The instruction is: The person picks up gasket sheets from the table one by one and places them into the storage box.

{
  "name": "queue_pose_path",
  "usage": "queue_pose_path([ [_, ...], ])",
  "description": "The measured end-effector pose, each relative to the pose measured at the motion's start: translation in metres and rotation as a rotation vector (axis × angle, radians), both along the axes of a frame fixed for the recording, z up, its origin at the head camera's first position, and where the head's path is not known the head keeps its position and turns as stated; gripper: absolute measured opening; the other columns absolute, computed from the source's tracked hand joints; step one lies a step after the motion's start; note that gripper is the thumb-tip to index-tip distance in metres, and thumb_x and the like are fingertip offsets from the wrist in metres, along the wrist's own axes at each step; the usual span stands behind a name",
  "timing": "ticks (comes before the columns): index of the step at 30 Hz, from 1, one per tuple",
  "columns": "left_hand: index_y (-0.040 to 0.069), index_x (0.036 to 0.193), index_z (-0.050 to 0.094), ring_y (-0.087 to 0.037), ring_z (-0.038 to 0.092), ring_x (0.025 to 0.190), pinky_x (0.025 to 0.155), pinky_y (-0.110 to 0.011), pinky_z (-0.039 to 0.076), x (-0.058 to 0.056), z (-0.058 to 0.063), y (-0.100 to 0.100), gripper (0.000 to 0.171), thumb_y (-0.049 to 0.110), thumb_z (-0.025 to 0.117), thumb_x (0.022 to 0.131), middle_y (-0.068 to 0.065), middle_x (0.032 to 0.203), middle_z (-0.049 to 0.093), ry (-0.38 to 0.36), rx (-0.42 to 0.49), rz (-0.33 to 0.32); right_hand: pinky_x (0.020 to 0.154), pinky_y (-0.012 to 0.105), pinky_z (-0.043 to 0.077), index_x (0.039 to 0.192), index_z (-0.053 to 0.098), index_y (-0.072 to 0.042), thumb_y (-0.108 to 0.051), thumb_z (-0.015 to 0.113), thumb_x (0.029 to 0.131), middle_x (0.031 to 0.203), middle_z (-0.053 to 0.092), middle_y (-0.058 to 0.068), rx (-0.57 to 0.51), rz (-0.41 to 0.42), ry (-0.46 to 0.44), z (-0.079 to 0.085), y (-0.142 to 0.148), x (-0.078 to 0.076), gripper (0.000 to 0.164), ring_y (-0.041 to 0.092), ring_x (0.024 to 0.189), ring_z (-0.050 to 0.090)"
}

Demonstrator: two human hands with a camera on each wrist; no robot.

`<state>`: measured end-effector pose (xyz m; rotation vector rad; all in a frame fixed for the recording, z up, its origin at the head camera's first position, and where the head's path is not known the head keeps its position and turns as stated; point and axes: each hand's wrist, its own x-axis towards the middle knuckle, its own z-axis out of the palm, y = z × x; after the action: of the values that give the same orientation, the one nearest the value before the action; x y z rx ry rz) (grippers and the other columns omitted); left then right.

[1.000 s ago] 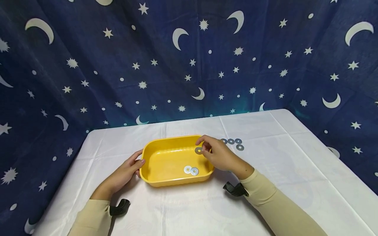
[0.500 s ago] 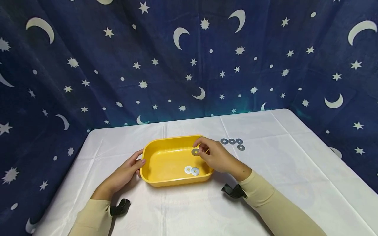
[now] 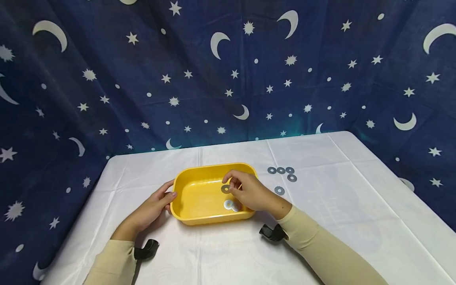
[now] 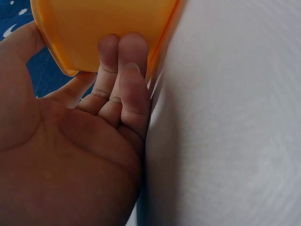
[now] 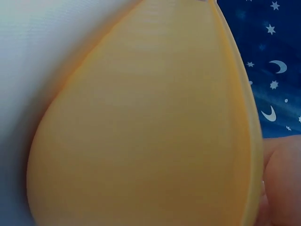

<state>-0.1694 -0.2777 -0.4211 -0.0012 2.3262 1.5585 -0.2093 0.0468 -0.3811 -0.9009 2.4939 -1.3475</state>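
A yellow plastic bin (image 3: 199,198) sits on the white cloth in the head view. My left hand (image 3: 151,208) grips its left end, thumb over the rim. Seen from the left wrist, the fingers (image 4: 134,49) press against the outer wall. Over the bin's right half, my right hand (image 3: 251,192) pinches a flat metal washer (image 3: 225,189) between thumb and fingertips. Two overlapping shiny washers (image 3: 228,204) lie on the bin floor, one partly behind the right hand. In the right wrist view the bin's wall (image 5: 141,117) fills most of the picture, with the hand at the right edge.
Several grey washers (image 3: 281,170) lie on the table to the right of the bin, with a single washer (image 3: 279,190) nearer to me. A dark blue curtain (image 3: 199,79) with moons and stars hangs behind the white-covered table (image 3: 338,190).
My right hand has moved left and slightly nearer over the bin with the pinched washer. A lone washer on the table has come into view behind it. My left hand keeps its grip.
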Motion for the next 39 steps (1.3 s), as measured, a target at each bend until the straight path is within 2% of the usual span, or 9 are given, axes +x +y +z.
queue_pose_path([
  [3,0.021,0.157,0.025,-0.017,0.056,0.083,0.085,-0.021,0.043,0.000,0.000,0.000,0.059,0.040,0.047,0.105,-0.011,0.106,0.059,0.001,-0.001,-0.004,0.061,0.023,0.049,0.113,0.061,-0.007,-0.001,0.060,0.096,0.082,0.056,0.002,-0.006,0.014,-0.028,-0.001,-0.003,-0.001,0.019,0.016,0.067,0.056],
  [7,0.020,0.158,0.024,-0.017,0.057,0.083,0.086,-0.022,0.042,0.000,0.002,0.000,0.061,0.041,0.047,0.105,-0.011,0.108,0.059,0.010,-0.007,-0.018,0.052,0.028,0.052,0.111,0.059,-0.008,0.001,0.057,0.096,0.082,0.055,0.007,-0.034,0.045,-0.095,-0.002,-0.007,-0.001,0.018,0.028,0.055,0.059],
  [10,0.021,0.158,0.024,-0.016,0.057,0.084,0.087,-0.023,0.041,0.000,0.002,0.000,0.062,0.042,0.048,0.105,-0.012,0.108,0.059,0.014,-0.009,-0.017,0.048,0.030,0.052,0.108,0.059,-0.009,0.003,0.056,0.096,0.082,0.055,0.008,-0.044,0.057,-0.117,-0.004,-0.010,-0.002,0.018,0.035,0.050,0.059],
  [16,0.023,0.157,0.025,-0.017,0.056,0.086,0.089,-0.026,0.040,0.000,-0.001,0.000,0.061,0.042,0.048,0.105,-0.012,0.110,0.058,0.003,-0.024,-0.003,0.044,0.028,0.049,0.107,0.060,-0.011,0.002,0.057,0.096,0.080,0.054,0.006,-0.026,0.053,-0.133,-0.008,-0.015,-0.005,0.016,0.038,0.048,0.058],
  [23,0.023,0.158,0.025,-0.018,0.056,0.089,0.090,-0.025,0.039,-0.001,0.000,0.000,0.061,0.043,0.047,0.105,-0.012,0.113,0.058,0.005,-0.036,-0.004,0.043,0.023,0.045,0.106,0.062,-0.013,0.002,0.056,0.096,0.083,0.057,0.009,0.045,0.057,-0.148,-0.013,-0.022,-0.009,0.018,0.013,0.044,0.051],
  [26,0.023,0.158,0.025,-0.018,0.056,0.089,0.089,-0.025,0.039,-0.001,0.000,0.000,0.060,0.042,0.047,0.105,-0.013,0.114,0.058,0.004,-0.034,0.000,0.044,0.022,0.043,0.106,0.062,-0.012,0.002,0.055,0.097,0.084,0.059,0.011,0.087,0.059,-0.171,-0.013,-0.023,-0.010,0.018,0.014,0.046,0.052],
  [34,0.026,0.157,0.027,-0.019,0.057,0.087,0.090,-0.027,0.040,-0.001,-0.003,0.000,0.058,0.042,0.047,0.105,-0.012,0.112,0.059,-0.006,-0.028,0.011,0.052,0.020,0.041,0.101,0.065,-0.013,0.003,0.059,0.094,0.081,0.058,0.005,0.186,0.037,-0.125,-0.014,-0.023,-0.012,0.018,0.013,0.057,0.050],
  [39,0.024,0.157,0.025,-0.018,0.057,0.085,0.090,-0.027,0.040,-0.001,-0.001,-0.001,0.058,0.041,0.046,0.105,-0.012,0.110,0.060,0.001,-0.027,-0.004,0.052,0.021,0.041,0.100,0.065,-0.013,0.002,0.062,0.094,0.080,0.058,0.005,0.202,0.031,-0.152,-0.013,-0.024,-0.011,0.017,0.014,0.056,0.050],
])
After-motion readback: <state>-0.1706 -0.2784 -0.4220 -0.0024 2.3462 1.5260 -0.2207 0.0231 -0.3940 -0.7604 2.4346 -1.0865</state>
